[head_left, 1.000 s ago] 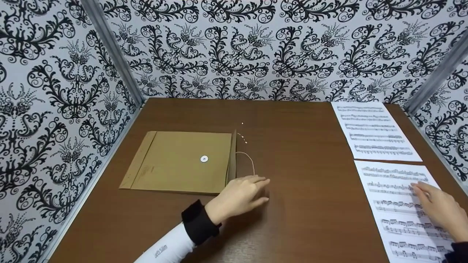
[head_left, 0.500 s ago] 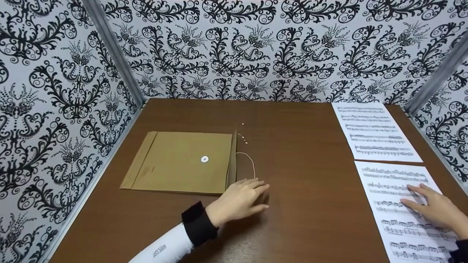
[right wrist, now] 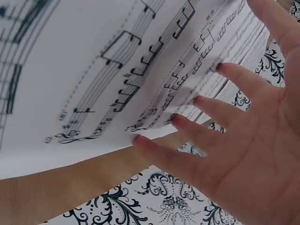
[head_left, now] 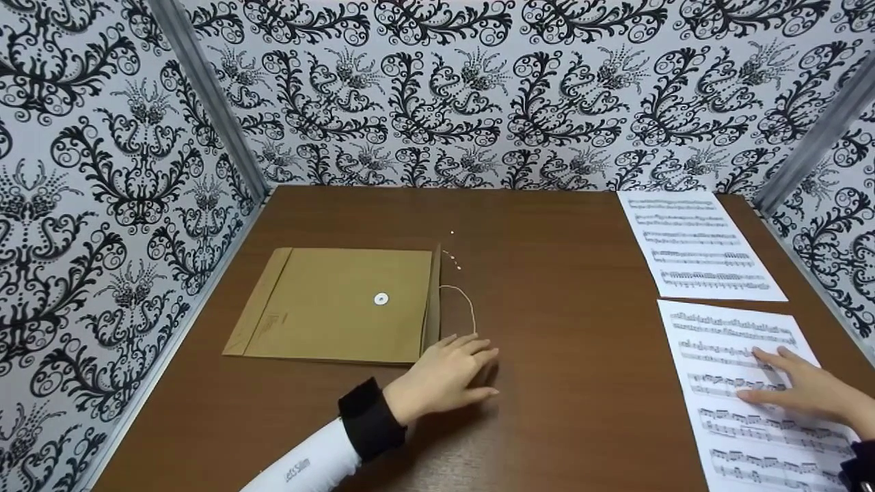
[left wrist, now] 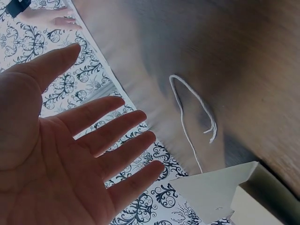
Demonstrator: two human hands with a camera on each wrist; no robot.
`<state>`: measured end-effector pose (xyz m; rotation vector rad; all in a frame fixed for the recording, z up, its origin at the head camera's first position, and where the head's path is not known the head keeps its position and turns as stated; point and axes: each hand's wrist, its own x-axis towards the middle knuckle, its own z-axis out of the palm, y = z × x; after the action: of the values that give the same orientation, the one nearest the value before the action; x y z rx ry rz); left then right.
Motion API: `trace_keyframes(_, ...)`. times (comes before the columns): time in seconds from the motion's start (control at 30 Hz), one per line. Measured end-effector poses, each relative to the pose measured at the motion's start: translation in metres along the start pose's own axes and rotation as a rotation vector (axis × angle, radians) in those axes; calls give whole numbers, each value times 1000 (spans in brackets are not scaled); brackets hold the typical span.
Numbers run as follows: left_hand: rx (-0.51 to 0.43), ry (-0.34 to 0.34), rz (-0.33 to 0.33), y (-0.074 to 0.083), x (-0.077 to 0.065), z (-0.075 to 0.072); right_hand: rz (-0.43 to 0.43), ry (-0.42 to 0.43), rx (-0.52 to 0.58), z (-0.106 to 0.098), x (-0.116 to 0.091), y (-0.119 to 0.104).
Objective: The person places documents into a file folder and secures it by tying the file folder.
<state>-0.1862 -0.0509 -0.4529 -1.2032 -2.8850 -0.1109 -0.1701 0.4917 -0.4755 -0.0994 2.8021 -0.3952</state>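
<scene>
My right hand (head_left: 806, 393) lies over the nearer sheet of music (head_left: 735, 328), thumb and fingers spread. In the right wrist view the fingertips (right wrist: 138, 139) touch the paper. My left hand (head_left: 444, 379) is at the lower right corner of a brown string-tie envelope (head_left: 335, 294), fingers spread and straight in the left wrist view, holding nothing. A pale string (head_left: 467, 297) runs from the envelope's flap side, its end hidden behind the left hand in the head view. A white button (head_left: 381, 298) sits on the envelope's face.
A second sheet of music (head_left: 701, 246) lies behind the nearer one, by the patterned back wall (head_left: 451, 102). Small white specks (head_left: 456, 260) dot the brown table (head_left: 560, 307) beside the envelope. Patterned walls also stand left and right.
My right hand has shifted left over the nearer sheet, its thumb and fingers spreading apart. That sheet's near end has slid slightly left. The left hand has barely moved.
</scene>
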Motion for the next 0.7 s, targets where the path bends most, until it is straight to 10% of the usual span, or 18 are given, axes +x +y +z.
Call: trace_keyframes(0.7,-31,-54,-54,-5,-1,3,4,-86,-59,1,7,-63)
